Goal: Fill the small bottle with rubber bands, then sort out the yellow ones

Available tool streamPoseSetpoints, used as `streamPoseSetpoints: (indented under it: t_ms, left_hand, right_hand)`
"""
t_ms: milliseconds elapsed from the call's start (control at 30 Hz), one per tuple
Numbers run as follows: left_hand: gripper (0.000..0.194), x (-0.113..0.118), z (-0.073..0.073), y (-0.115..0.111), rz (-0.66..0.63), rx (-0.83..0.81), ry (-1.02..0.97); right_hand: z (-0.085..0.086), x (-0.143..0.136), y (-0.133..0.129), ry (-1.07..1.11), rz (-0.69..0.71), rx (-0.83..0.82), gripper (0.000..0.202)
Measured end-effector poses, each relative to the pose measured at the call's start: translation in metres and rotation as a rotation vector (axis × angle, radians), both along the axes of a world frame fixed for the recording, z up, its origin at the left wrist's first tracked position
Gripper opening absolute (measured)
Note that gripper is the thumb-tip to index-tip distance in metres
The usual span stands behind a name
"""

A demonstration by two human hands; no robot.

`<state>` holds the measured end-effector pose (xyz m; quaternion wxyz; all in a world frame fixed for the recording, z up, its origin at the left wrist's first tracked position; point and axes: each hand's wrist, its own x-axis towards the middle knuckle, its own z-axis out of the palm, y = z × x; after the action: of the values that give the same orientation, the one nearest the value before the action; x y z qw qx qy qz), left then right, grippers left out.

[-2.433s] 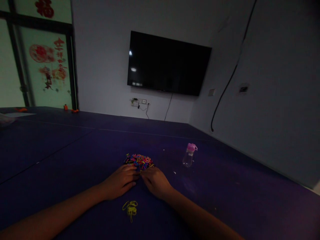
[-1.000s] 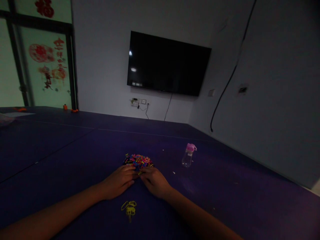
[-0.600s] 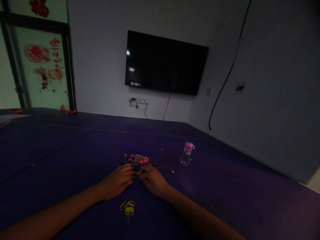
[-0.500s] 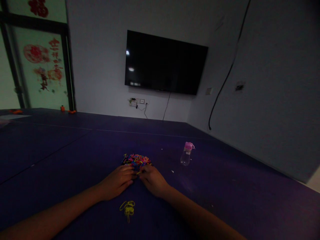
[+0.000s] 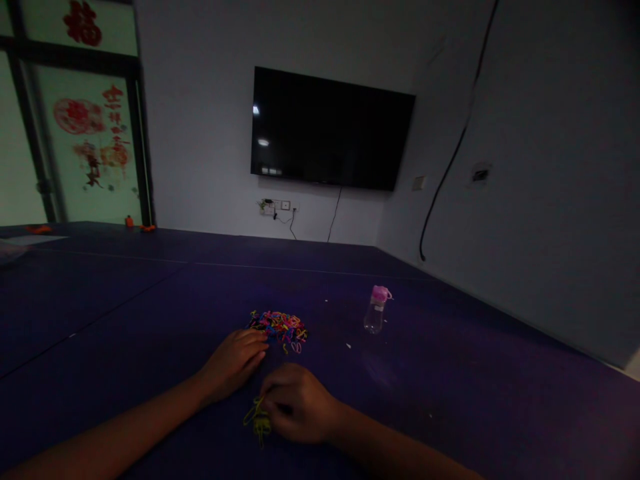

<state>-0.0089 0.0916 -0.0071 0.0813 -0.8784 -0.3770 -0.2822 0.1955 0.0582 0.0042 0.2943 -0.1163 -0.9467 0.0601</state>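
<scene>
A heap of small multicoloured rubber bands [image 5: 283,325] lies on the dark purple surface in front of me. My left hand [image 5: 237,360] rests flat at the heap's near left edge, fingers stretched out and touching the bands. Closer to me sits a small bunch of yellow rubber bands [image 5: 261,421]. Over that bunch's right side, my right hand [image 5: 297,403] is closed in a pinch on a yellow rubber band; its fingertips partly cover where the band meets the bunch. A pink loop and a yellowish band lie loose at the heap's near side.
A clear bottle with a pink lid [image 5: 375,312] stands to the right of the heap. White scraps [image 5: 349,346] dot the surface. Farther off are orange objects [image 5: 147,229] by the door, a wall-mounted television [image 5: 333,130] and a hanging black cable [image 5: 445,180].
My right hand has moved from the heap back toward me, onto the yellow bunch, bringing a yellow band. My left hand has stayed at the heap. The view has shifted slightly.
</scene>
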Motion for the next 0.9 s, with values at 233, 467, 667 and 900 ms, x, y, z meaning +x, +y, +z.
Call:
streamPoseSetpoints:
  t_ms: [233,467,667,900]
  left_hand:
    - [0.028,0.001,0.002,-0.002,-0.001,0.016,0.011]
    - [0.025,0.001,0.001,-0.004,-0.038,0.019,-0.021]
    - [0.026,0.003,0.004,-0.006,-0.009,0.001,-0.011]
    - [0.025,0.004,0.005,-0.005,0.106,0.014,-0.001]
  right_hand:
    - [0.002,0.001,-0.005,0.097,0.021,0.020,0.017]
    - [0.009,0.005,0.010,0.048,-0.549,-0.050,0.025]
    - [0.011,0.003,0.015,-0.197,-0.682,-0.060,0.025]
    - [0.002,0.005,0.021,-0.118,-0.608,-0.051,0.022]
